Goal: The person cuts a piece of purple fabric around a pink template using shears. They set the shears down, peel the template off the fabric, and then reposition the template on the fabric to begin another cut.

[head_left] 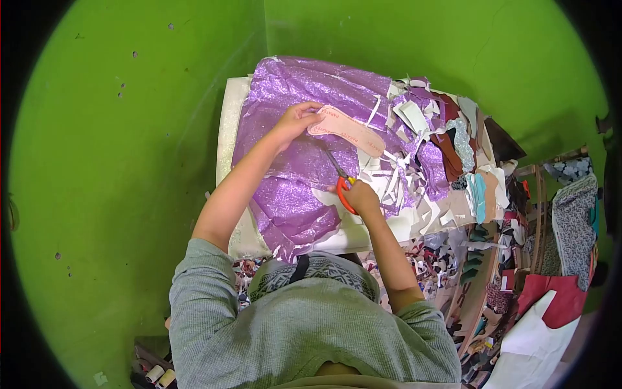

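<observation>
My left hand point(299, 121) is closed on the upper left end of a pale pink insole-shaped piece point(350, 132) with red writing on it. My right hand point(360, 196) grips scissors point(343, 184) with red and yellow handles, their blades pointing up and left, just below the pink piece. Beneath both hands lies shiny purple glitter material point(285, 146), creased and spread over the left part of the white table point(229, 139). Whether the scissor blades touch the material is hard to tell.
Purple and white offcuts point(414, 117) are heaped on the table's right side, beside brown scraps point(447, 155) and a light blue strip point(478, 198). Green walls point(129, 129) stand behind and left. Shelves with fabric, including a red piece point(551, 298), are at the right.
</observation>
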`<act>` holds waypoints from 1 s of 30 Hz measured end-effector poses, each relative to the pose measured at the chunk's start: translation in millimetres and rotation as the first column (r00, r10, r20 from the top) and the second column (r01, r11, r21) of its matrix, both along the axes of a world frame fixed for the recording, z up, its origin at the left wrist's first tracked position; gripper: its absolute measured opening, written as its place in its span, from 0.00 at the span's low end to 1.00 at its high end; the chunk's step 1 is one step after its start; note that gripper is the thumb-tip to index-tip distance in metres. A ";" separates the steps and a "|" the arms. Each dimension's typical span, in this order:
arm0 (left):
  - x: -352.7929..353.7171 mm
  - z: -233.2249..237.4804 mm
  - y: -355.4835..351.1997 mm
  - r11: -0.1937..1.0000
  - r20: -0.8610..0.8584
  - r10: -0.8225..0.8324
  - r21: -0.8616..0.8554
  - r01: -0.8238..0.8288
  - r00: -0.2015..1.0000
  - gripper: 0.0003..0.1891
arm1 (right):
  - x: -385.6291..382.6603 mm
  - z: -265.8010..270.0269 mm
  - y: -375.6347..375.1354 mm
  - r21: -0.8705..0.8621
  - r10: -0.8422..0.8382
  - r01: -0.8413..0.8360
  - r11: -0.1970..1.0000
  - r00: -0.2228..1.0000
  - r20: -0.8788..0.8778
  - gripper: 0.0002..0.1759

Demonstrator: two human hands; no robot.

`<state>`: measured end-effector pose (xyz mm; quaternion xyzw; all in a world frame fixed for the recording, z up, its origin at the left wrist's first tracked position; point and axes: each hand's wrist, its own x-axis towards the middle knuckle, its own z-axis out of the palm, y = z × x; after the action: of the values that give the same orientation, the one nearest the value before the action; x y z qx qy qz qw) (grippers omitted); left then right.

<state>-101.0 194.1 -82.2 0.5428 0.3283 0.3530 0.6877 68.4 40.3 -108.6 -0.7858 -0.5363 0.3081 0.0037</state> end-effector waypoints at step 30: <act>25.3 24.4 -105.9 0.976 -0.224 0.129 0.201 -0.084 0.966 0.10 | 79.1 35.4 -3.9 0.643 0.550 -0.161 0.749 0.693 -0.467 0.36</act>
<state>-75.7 88.1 -57.8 0.6253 0.4011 0.3523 0.5692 147.5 36.4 -73.2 -0.4726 -0.7164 0.3773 0.3481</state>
